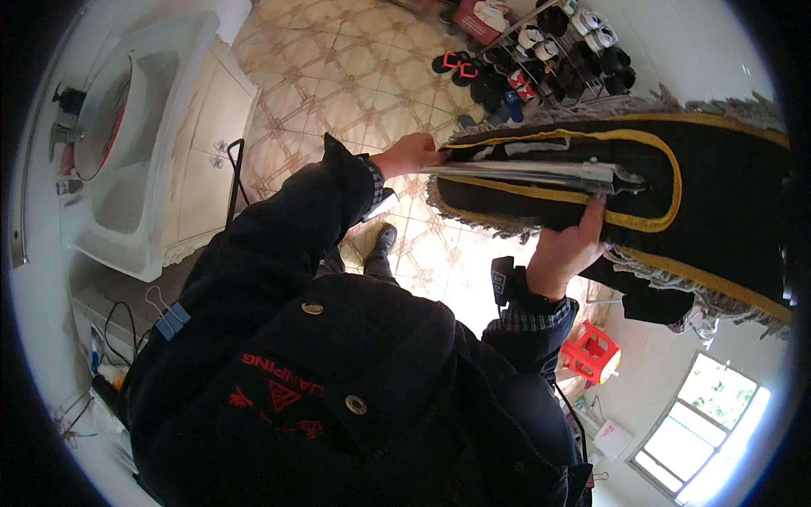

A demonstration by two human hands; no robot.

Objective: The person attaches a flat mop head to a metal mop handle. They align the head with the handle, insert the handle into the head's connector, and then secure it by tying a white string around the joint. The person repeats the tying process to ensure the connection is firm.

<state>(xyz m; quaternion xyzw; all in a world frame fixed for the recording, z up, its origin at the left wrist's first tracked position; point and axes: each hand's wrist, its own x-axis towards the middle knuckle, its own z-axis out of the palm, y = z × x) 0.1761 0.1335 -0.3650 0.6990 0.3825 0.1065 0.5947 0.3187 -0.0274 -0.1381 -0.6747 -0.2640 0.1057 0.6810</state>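
Note:
Across the upper right a large dust mop head [726, 169] is held up, its black cloth back trimmed with yellow tape and its edges fringed in grey yarn. A silvery metal bar [541, 173] runs along its middle, inside the yellow loop. My left hand [410, 155] is closed around the near end of the mop head, fingers partly hidden behind it. At its lower edge my right hand [570, 251] grips the mop head, the thumb up against the end of the metal bar and the other fingers out of sight beneath.
A white basin [152, 211] on a cream cabinet [203, 144] stands at the left. Shoes fill a metal rack [583, 68] at the far wall, with red-strapped slippers [456, 66] beside it on the tiled floor [338, 76]. At lower right are a red stool [591, 352] and a window [701, 422].

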